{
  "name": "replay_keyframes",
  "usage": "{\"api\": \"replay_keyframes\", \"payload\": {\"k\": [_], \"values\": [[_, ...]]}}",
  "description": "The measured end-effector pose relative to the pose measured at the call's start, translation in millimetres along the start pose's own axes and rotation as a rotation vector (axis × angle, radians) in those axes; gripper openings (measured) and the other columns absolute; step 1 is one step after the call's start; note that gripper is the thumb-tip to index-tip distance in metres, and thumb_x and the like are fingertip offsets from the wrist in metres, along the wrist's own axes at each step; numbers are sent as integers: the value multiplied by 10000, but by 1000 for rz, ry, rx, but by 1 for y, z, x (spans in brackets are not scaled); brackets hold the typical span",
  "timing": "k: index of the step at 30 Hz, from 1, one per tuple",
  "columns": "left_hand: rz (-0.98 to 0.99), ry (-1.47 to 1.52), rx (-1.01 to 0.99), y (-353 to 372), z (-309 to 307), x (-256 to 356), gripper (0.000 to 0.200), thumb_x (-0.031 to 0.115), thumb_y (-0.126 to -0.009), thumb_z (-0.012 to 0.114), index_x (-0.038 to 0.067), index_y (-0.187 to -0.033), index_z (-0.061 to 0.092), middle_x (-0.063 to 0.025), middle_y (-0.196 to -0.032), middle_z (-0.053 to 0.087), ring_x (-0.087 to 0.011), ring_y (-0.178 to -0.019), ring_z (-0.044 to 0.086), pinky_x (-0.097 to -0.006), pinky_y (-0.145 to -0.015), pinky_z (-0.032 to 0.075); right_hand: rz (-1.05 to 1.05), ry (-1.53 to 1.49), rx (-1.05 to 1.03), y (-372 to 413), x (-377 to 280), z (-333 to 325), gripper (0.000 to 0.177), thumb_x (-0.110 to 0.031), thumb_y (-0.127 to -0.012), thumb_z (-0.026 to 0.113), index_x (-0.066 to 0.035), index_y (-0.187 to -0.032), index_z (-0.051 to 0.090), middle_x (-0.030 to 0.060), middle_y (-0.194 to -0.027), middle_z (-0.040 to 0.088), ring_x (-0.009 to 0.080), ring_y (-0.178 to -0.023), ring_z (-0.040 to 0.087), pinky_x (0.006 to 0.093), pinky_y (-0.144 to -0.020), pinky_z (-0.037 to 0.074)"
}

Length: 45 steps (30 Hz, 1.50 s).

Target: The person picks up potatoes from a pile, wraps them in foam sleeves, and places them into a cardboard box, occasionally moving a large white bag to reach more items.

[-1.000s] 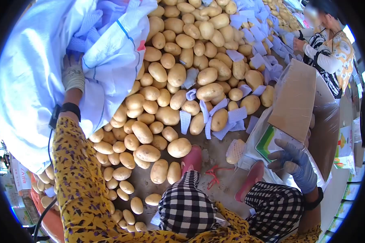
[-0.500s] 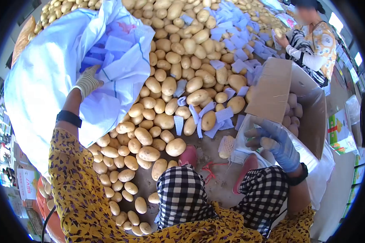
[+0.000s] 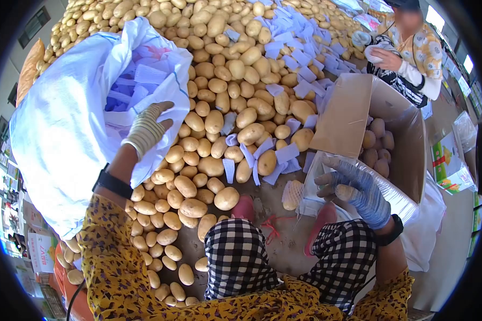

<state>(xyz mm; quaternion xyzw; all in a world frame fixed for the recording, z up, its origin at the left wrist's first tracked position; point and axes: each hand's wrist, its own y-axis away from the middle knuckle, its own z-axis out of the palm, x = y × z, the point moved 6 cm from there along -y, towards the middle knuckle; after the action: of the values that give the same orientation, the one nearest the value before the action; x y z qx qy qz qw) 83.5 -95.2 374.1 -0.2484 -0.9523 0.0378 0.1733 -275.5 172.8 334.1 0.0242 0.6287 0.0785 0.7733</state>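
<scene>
Potato pile (image 3: 219, 69): spreading beyond the fingers of the left hand (image 3: 146, 128) and right hand (image 3: 359, 190), and filling the gap between them. Bruise risk, I'd say: better to be carrying fingers over it than dragging through.
White bag (image 3: 64, 123): slumping beneath the left fingers, mouth gaping just past the tips. Holding the rim folded back should be making access easier.
Carton (image 3: 343, 117): sitting open just beyond the right fingers, flap leaning out toward the pile.
Plastic film (image 3: 310, 197): hanging near the right fingertips. Possible glove snag; worth keeping the fingers clear.
Left hand: hovering over or resting on the bag's near edge, can't tell which. Finger and thumb standing apart, nothing showing between them.
Right hand: hanging in front of the carton, fingers spreading apart, nothing visible in them. Good posture for receiving, imo.
Carton potatoes (image 3: 377, 134): lying beyond the right knuckles; wrapping too small to judge from here.
Netted potato (image 3: 293, 195): lying alone, just short of the right fingertips on the pile side.
Lilac pieces (image 3: 147, 75): crowding the bag mouth past the left fingertips, others scattering over the pile between both hands. Looking light and clingy: pinching one edge and peeling singly should be beating grabbing a clump.
</scene>
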Motion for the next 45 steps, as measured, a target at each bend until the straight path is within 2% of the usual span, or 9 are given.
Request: {"api": "replay_keyframes", "payload": {"k": [8,11,15,20,21,24,27,34,45], "values": [[-286,161,-55,-30,214,-2,273,309,-884,603,100,-1053,645,-162,-965,684,-344,-937,644,-408,-831,499,197,192,-155,-14,36,-1,652,-224,-867,700,-27,-1409,397,127,-1211,622,217,-1128,585,355,-938,467],[-279,-52,-26,-57,278,-8,409,306,-861,626,121,-1221,569,-124,-1257,587,-306,-1123,577,-465,-923,459,311,440,-370,-36,39,-1,724,-340,-889,671,-22,-1446,336,140,-1228,603,209,-1131,590,368,-981,451],[-132,-441,-178,-84,364,-30,414,260,-818,654,72,-1180,583,-84,-1186,603,-269,-1058,619,-436,-821,513,374,459,-411,-57,53,-6,689,-285,-899,664,-21,-1444,338,142,-1238,599,219,-1112,602,371,-980,449],[-159,-203,-173,-65,340,-42,233,187,-856,583,89,-1056,654,-108,-1097,645,-295,-988,633,-405,-805,517,489,411,-366,-68,72,-9,654,-226,-901,658,-15,-1437,347,142,-1241,598,223,-1120,601,366,-981,450],[-258,189,52,-45,318,-43,230,129,-851,572,89,-1060,659,-124,-1058,666,-331,-970,631,-398,-816,511,494,483,-378,-67,73,-9,650,-213,-898,657,-15,-1435,350,141,-1239,598,222,-1113,604,364,-980,450],[-490,1007,48,16,294,-15,226,69,-889,586,36,-1109,628,-80,-968,668,-127,-858,600,-264,-802,493,392,587,-257,-73,69,-8,630,-185,-869,675,-23,-1409,395,144,-1197,613,226,-1073,619,353,-945,467],[-537,1623,-179,56,266,71,277,92,-907,608,59,-1179,562,-15,-1018,596,-115,-926,564,-248,-838,474,47,645,30,-90,57,4,606,-180,-823,719,-36,-1360,477,156,-1110,641,248,-984,645,338,-857,506],[-43,1780,-731,50,245,154,362,76,-940,568,32,-1293,499,-25,-1118,593,-111,-1067,537,-267,-933,432,-351,1271,-128,-115,48,35,505,-148,-786,703,-27,-1253,553,175,-1122,624,323,-932,634,388,-795,529],[-194,1606,-675,40,257,144,390,127,-960,554,3,-1325,491,-52,-1158,609,-125,-1048,566,-274,-951,444,-666,1769,-250,-122,60,52,430,-168,-799,610,13,-1188,580,131,-1002,628,289,-894,602,446,-807,483]]}}
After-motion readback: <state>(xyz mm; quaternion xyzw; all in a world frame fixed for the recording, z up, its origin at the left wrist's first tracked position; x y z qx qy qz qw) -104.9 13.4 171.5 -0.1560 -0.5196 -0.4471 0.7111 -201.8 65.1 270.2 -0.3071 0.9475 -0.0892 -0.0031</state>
